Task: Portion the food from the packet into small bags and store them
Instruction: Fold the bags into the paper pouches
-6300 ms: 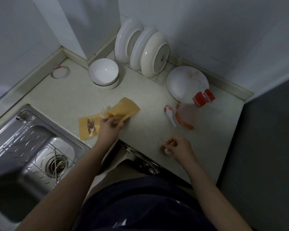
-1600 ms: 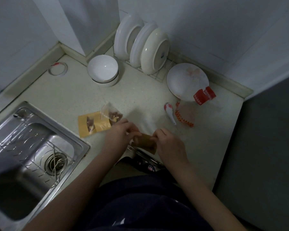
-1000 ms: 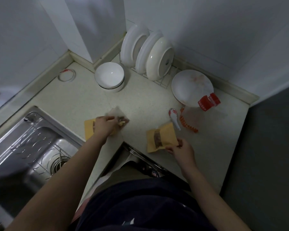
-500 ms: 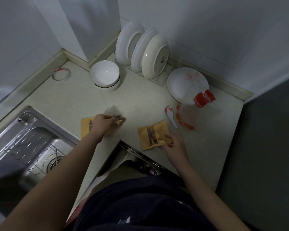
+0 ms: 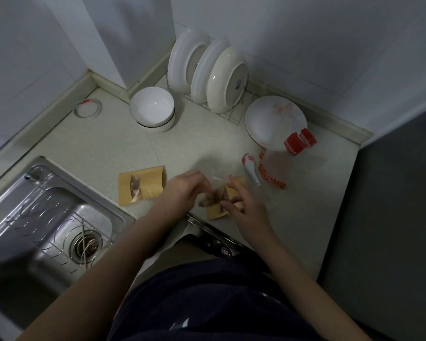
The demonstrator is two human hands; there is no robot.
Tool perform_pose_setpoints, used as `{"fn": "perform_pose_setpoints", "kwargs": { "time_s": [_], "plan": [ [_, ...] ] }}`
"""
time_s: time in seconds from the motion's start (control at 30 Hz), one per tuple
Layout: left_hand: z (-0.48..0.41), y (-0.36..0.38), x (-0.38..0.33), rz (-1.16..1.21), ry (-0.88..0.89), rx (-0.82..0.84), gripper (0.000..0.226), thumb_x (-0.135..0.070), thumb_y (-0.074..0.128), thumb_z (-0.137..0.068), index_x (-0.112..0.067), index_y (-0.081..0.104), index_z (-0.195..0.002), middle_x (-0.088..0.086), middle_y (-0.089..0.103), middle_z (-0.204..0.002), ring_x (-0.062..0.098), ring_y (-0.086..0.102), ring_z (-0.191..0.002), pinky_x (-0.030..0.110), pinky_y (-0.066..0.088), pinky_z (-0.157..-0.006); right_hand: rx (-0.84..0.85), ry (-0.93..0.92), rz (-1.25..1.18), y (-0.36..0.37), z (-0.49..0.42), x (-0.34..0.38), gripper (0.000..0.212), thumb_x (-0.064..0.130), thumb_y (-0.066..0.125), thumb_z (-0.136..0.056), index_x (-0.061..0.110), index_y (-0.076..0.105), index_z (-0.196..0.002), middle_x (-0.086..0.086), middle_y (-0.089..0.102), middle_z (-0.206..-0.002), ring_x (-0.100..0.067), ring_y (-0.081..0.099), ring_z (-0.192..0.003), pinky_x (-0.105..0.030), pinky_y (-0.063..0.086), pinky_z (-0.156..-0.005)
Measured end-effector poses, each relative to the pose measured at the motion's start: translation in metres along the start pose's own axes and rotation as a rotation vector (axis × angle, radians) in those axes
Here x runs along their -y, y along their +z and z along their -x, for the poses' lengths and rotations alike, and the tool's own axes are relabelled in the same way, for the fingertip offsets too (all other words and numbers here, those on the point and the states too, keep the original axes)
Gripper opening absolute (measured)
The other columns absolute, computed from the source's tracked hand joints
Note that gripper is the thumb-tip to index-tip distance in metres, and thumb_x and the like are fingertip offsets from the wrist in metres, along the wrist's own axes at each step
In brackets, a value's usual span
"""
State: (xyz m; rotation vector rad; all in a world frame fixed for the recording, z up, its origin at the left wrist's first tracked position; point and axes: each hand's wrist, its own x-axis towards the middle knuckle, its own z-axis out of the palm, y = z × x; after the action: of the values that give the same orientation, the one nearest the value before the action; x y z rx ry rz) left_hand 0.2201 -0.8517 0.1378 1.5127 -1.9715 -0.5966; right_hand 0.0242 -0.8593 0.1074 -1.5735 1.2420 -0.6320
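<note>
Left hand (image 5: 185, 188) and right hand (image 5: 242, 201) both pinch the clear bag (image 5: 213, 196) of food, over a brown pouch (image 5: 216, 213). A second pouch (image 5: 141, 187) lies at nine o'clock from them.

Pale speckled countertop (image 5: 103, 143) fills the middle, with its front edge cut in at 6 o'clock. White walls (image 5: 305, 33) run from 9 round to 2 o'clock, and a boxed column (image 5: 113, 33) juts out at 11. Cream upstand strip (image 5: 330, 116) along the wall foot. Steel sink (image 5: 35, 217) at 8 o'clock, wire grid inside, drain (image 5: 85, 246) visible. Wire dish rack (image 5: 231, 114) at 12, holding three white plates (image 5: 228, 80) on edge. Dark grey floor (image 5: 391, 217) at 3 o'clock. Light is dim and flat, shadows soft.
</note>
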Motion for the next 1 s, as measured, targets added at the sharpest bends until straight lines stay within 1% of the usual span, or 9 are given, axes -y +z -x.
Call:
{"fn": "perform_pose_setpoints", "kwargs": {
  "time_s": [0.1, 0.2, 0.33, 0.4, 0.5, 0.57, 0.7, 0.9, 1.0],
  "plan": [
    [0.01, 0.005, -0.017, -0.046, 0.032, 0.036, 0.013, -0.002, 0.065, -0.087, -0.014, 0.064, -0.086, -0.003, 0.061, -0.088, 0.017, 0.062, -0.072, 0.036, 0.053, -0.062, -0.097, -0.073, -0.007, -0.004, 0.0, 0.006, 0.023, 0.023, 0.069, -0.086, 0.041, 0.064, -0.1, 0.024, 0.061, -0.082, 0.002, 0.056, -0.071, -0.007, 0.039, -0.063],
    [0.017, 0.008, -0.025, -0.047, -0.035, 0.029, 0.008, -0.008, 0.061, -0.091, -0.015, 0.059, -0.094, -0.004, 0.057, -0.099, 0.015, 0.06, -0.076, 0.038, 0.053, -0.063, -0.18, -0.153, 0.047, -0.007, 0.003, 0.009, 0.011, 0.019, 0.07, -0.085, 0.028, 0.067, -0.081, 0.017, 0.061, -0.073, -0.001, 0.056, -0.068, -0.01, 0.039, -0.062],
    [0.021, 0.007, -0.025, 0.051, -0.154, -0.09, 0.022, -0.007, 0.065, -0.089, -0.008, 0.06, -0.11, -0.002, 0.054, -0.103, 0.008, 0.055, -0.085, 0.02, 0.048, -0.075, -0.219, -0.234, 0.15, -0.008, 0.006, 0.014, 0.005, 0.012, 0.071, -0.084, 0.017, 0.072, -0.085, 0.018, 0.062, -0.076, 0.008, 0.056, -0.074, -0.003, 0.038, -0.066],
    [0.022, 0.003, -0.024, -0.044, -0.101, -0.078, 0.019, -0.005, 0.066, -0.088, -0.003, 0.065, -0.108, 0.006, 0.06, -0.097, 0.013, 0.058, -0.082, 0.023, 0.049, -0.073, -0.218, -0.285, 0.244, -0.008, 0.007, 0.016, 0.003, 0.01, 0.07, -0.085, 0.011, 0.072, -0.087, 0.008, 0.067, -0.08, 0.004, 0.056, -0.074, -0.007, 0.041, -0.068],
    [0.025, 0.001, -0.021, -0.216, 0.0, -0.062, 0.01, -0.01, 0.069, -0.087, -0.002, 0.071, -0.091, 0.01, 0.066, -0.088, 0.02, 0.062, -0.073, 0.033, 0.053, -0.064, -0.221, -0.333, 0.331, -0.009, 0.008, 0.018, 0.005, 0.009, 0.068, -0.086, 0.007, 0.072, -0.087, -0.002, 0.07, -0.081, -0.01, 0.061, -0.074, -0.018, 0.046, -0.066],
    [0.026, 0.0, -0.02, -0.222, -0.03, -0.09, 0.008, -0.012, 0.071, -0.086, -0.004, 0.07, -0.086, 0.007, 0.066, -0.084, 0.02, 0.061, -0.071, 0.034, 0.052, -0.06, -0.248, -0.351, 0.39, -0.009, 0.009, 0.02, 0.004, 0.011, 0.069, -0.086, 0.009, 0.072, -0.087, -0.001, 0.07, -0.08, -0.01, 0.06, -0.072, -0.016, 0.043, -0.064],
    [0.027, 0.0, -0.021, -0.185, -0.094, -0.143, 0.007, -0.013, 0.073, -0.083, -0.008, 0.068, -0.083, 0.004, 0.065, -0.081, 0.016, 0.059, -0.069, 0.027, 0.048, -0.058, -0.29, -0.341, 0.436, -0.009, 0.01, 0.022, 0.002, 0.013, 0.07, -0.085, 0.013, 0.071, -0.083, 0.002, 0.068, -0.074, -0.007, 0.055, -0.064, -0.015, 0.039, -0.057],
    [0.027, 0.005, -0.024, -0.2, -0.111, -0.129, 0.019, -0.023, 0.06, -0.087, -0.008, 0.067, -0.076, 0.004, 0.064, -0.077, 0.019, 0.058, -0.065, 0.037, 0.05, -0.055, -0.343, -0.319, 0.554, -0.008, 0.011, 0.024, 0.008, 0.013, 0.07, -0.081, 0.015, 0.068, -0.073, 0.002, 0.062, -0.063, -0.014, 0.052, -0.052, -0.021, 0.033, -0.046],
    [0.027, 0.008, -0.025, -0.193, -0.108, -0.124, 0.011, -0.016, 0.066, -0.085, -0.008, 0.066, -0.077, 0.003, 0.063, -0.078, 0.018, 0.057, -0.067, 0.038, 0.05, -0.056, -0.325, -0.306, 0.56, -0.01, 0.01, 0.023, 0.01, 0.011, 0.071, -0.081, 0.016, 0.067, -0.074, 0.003, 0.062, -0.064, -0.011, 0.05, -0.054, -0.021, 0.034, -0.046]
  ]
}}
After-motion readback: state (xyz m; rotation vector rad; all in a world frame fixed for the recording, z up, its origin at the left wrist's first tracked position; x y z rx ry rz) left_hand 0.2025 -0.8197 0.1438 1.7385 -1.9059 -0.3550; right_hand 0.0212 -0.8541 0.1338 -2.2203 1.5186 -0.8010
